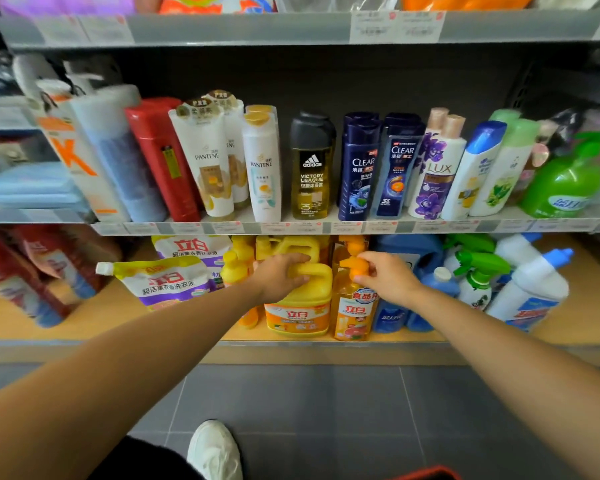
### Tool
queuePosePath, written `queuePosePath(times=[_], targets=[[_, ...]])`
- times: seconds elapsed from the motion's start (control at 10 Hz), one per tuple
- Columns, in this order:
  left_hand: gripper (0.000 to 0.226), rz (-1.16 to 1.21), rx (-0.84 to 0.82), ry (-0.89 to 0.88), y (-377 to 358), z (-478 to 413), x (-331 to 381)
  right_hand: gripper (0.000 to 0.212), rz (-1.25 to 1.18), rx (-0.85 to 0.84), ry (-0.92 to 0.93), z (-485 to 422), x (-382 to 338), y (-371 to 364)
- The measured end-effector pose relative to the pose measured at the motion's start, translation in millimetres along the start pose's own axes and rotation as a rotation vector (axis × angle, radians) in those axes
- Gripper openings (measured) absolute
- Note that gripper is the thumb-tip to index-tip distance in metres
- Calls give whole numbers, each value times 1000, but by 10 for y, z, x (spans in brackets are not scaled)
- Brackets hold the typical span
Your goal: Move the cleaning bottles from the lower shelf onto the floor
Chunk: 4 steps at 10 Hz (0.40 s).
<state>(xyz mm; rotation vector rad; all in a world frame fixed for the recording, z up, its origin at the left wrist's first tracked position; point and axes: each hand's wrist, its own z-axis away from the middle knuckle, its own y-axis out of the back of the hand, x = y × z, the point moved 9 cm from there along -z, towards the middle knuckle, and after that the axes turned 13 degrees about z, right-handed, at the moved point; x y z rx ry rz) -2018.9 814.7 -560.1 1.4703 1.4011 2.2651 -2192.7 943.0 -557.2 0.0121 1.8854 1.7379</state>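
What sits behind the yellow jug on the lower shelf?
A second yellow jug stands directly behind the front jug, whose handle the left hand grips. Anything deeper is covered.

Grey metal shelves [222, 27] with a dark back panel [326, 77] stand over a floor [326, 410] of dark grey tiles.

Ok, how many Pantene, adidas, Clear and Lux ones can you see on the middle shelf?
Pantene tubes: 2
Pantene bottles: 2
adidas bottle: 1
Clear bottles: 4
Lux bottles: 2
Total: 11
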Motion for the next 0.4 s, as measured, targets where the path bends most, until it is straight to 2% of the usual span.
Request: queuePosePath(times=[0.1, 0.2, 0.4], targets=[[54, -80, 18, -56, 35, 191, 72, 58, -51, -104, 21, 93, -27, -25], [52, 15, 37, -98, 147, 466, 154, 66, 24, -118, 49, 256, -58, 80], [24, 211, 49, -105, 428, 1030, 228, 57, 233, -149, 113, 596, -107, 333]])
